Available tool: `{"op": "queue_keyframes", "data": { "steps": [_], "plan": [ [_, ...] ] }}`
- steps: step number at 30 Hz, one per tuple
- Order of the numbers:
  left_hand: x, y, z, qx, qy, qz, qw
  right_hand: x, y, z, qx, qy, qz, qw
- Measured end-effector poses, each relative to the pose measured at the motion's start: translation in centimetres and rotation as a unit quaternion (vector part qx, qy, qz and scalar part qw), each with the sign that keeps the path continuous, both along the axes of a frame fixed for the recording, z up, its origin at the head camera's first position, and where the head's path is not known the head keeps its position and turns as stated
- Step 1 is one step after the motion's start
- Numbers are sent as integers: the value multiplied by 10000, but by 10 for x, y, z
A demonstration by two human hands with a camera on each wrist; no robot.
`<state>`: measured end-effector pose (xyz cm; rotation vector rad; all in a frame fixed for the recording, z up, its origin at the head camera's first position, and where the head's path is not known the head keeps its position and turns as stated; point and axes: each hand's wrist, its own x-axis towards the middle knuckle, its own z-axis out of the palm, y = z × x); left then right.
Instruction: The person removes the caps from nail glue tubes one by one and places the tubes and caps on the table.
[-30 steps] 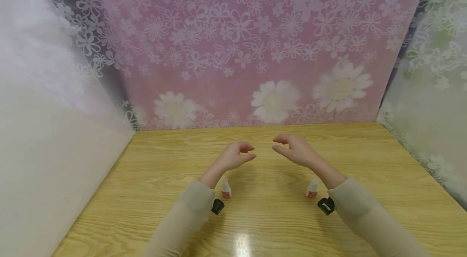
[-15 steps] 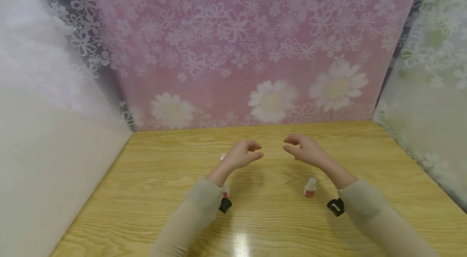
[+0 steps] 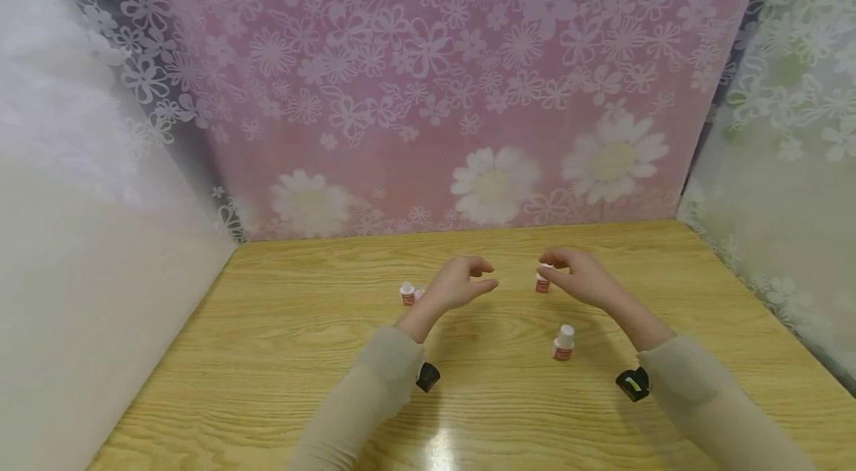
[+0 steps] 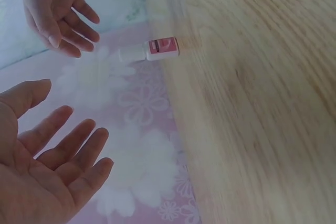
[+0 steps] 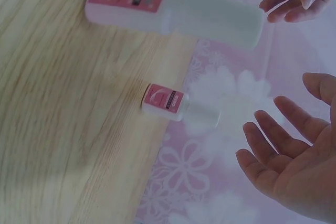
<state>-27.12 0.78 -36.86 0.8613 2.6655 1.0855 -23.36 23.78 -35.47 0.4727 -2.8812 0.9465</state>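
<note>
My left hand hovers over the table with relaxed, slightly bent fingers and holds nothing. Across a gap, my right hand hangs palm inward, likewise with nothing in it. A small white bottle with a red label stands just behind the right fingertips, partly covered by them. Nearer, another such bottle stands upright left of the right forearm; it looms large in the right wrist view. Beside the left wrist is a third bottle, next to a pale rounded thing half hidden by the forearm.
The wooden table meets a pink flowered back panel. Pale panels close in the left side and right side. Black wrist devices sit below both cuffs.
Both hands have drifted right in the head view, still apart and holding nothing. The back bottles have come into sight, while the left near bottle has slipped behind the left sleeve.
</note>
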Motion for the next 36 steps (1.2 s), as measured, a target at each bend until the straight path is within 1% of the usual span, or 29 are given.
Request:
{"op": "queue_keyframes", "data": {
  "steps": [3, 8, 12, 21, 26, 31, 36],
  "plan": [
    [0, 4, -2, 60, -29, 84, 9999, 1, 5, -1, 29, -13, -37, 10000],
    [0, 13, -7, 214, -70, 97, 9997, 1, 12, -4, 10, -84, -108, 9999],
    [-1, 20, -10, 245, -74, 92, 9996, 1, 17, -6, 37, -81, -129, 9999],
    [-5, 35, -18, 388, -203, 210, 9988, 5, 25, -8, 47, -112, -213, 9997],
    [-7, 43, -22, 686, -321, 445, 9961, 4, 26, -9, 16, -158, -241, 9996],
    [-11, 55, -29, 1152, -567, 720, 9891, -1, 29, -15, -54, -157, -289, 9994],
    [-16, 66, -38, 1364, -691, 977, 9834, -6, 31, -17, -136, -179, -400, 9989]
  ]
}}
